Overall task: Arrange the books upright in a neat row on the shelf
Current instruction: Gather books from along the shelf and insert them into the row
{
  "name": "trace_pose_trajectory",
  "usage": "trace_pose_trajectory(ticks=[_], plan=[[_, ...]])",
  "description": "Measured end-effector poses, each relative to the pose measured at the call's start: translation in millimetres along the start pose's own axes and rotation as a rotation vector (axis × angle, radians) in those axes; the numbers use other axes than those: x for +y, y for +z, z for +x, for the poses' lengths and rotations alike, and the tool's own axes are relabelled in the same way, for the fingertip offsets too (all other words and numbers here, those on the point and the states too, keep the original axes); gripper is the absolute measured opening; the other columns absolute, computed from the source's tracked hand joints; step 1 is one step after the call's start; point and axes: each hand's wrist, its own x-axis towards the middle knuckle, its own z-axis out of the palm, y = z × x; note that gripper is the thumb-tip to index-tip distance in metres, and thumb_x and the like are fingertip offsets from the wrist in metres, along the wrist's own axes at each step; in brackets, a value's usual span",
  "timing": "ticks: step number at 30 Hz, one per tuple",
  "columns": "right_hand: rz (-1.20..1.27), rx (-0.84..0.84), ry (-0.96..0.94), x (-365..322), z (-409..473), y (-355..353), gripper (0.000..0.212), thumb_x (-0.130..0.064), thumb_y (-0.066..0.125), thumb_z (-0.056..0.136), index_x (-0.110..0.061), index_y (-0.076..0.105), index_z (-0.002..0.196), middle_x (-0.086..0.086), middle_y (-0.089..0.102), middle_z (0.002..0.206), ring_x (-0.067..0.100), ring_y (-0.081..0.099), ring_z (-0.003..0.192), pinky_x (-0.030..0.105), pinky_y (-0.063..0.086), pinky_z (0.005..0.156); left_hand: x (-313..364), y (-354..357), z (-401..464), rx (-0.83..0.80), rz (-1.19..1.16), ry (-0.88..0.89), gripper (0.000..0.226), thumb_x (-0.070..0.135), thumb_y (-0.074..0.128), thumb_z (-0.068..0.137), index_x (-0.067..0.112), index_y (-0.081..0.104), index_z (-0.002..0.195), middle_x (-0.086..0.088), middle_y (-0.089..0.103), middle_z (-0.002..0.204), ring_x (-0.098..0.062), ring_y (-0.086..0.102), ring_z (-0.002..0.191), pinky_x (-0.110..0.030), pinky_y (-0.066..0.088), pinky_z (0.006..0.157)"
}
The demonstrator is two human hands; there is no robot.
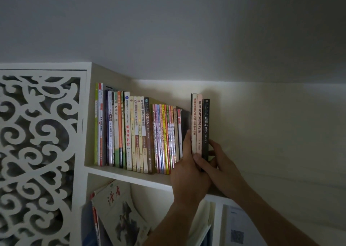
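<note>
— So, what filled most of the view?

— A white bookcase (88, 114) with a carved scrollwork panel (37, 152) on its left side, set against a pale wall (187, 30). Its upper shelf (129, 176) carried a long row of upright books (138, 133), packed from the left wall rightward.

— And below that?

— A magazine (119, 212) leaned at a slant in the lower compartment, with an open book (204, 221) to its right.

— Where were the books being handled?

— A bundle of three books (200, 126) stood upright just right of the row, a narrow gap between them.

— The hands?

— Both gripped that bundle low down. The left hand (187, 171) had fingers curled against its left face and the thumb across the spines; the right hand (222, 169) clasped its right side, fingertips (212, 142) on the black outer book (205, 129).
</note>
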Motion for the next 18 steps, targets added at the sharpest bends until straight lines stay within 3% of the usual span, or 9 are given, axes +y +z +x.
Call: trace_pose_trajectory(ticks=[3, 5, 7, 12, 18], plan=[[-0.011, -0.009, 0.013, -3.1, -1.5, -0.3, 0.084, -0.070, 0.054, 0.077, -0.045, 0.028, 0.152, -0.027, 0.056, 0.120, -0.004, 0.059, 0.109, 0.028, 0.050, 0.100, 0.5, -0.4, -2.0, 0.006, -0.003, 0.000, 0.090, 0.069, 0.044, 0.090, 0.036, 0.003, 0.163, 0.001, 0.065, 0.137, -0.013, 0.075, 0.093, -0.030, 0.064, 0.078], [-0.016, -0.018, 0.019, -4.1, -1.7, 0.0, 0.080, -0.070, 0.054, 0.077, -0.049, 0.027, 0.150, -0.031, 0.053, 0.117, -0.011, 0.057, 0.102, 0.022, 0.049, 0.096, 0.1, 0.3, -2.9, 0.002, -0.005, -0.007, 0.089, 0.068, 0.040, 0.089, 0.033, 0.004, 0.163, -0.001, 0.065, 0.137, -0.013, 0.075, 0.094, -0.030, 0.064, 0.078], [-0.037, -0.029, 0.018, -6.3, -1.9, 0.7, 0.074, -0.070, 0.051, 0.078, -0.053, 0.025, 0.145, -0.033, 0.051, 0.116, -0.016, 0.055, 0.097, 0.015, 0.046, 0.091, -2.4, 2.3, -3.5, -0.004, 0.003, -0.018, 0.086, 0.056, 0.051, 0.096, 0.030, 0.004, 0.163, -0.003, 0.065, 0.136, -0.014, 0.075, 0.094, -0.030, 0.064, 0.077], [-0.063, -0.034, 0.025, -5.4, -2.5, 2.2, 0.078, -0.071, 0.050, 0.078, -0.045, 0.030, 0.149, -0.020, 0.054, 0.126, 0.004, 0.059, 0.113, 0.033, 0.051, 0.104, -4.8, 3.3, -3.7, 0.010, 0.008, -0.035, 0.082, 0.035, 0.059, 0.101, 0.026, 0.007, 0.164, -0.006, 0.067, 0.134, -0.015, 0.075, 0.096, -0.025, 0.062, 0.078], [-0.061, -0.029, 0.033, -2.6, -2.7, 2.0, 0.076, -0.072, 0.051, 0.079, -0.045, 0.032, 0.148, -0.014, 0.058, 0.132, 0.011, 0.060, 0.119, 0.039, 0.052, 0.105, -6.8, 4.5, -3.7, 0.017, 0.004, -0.044, 0.080, 0.041, 0.054, 0.101, 0.032, 0.003, 0.162, -0.004, 0.068, 0.131, -0.013, 0.075, 0.089, -0.030, 0.064, 0.073]])
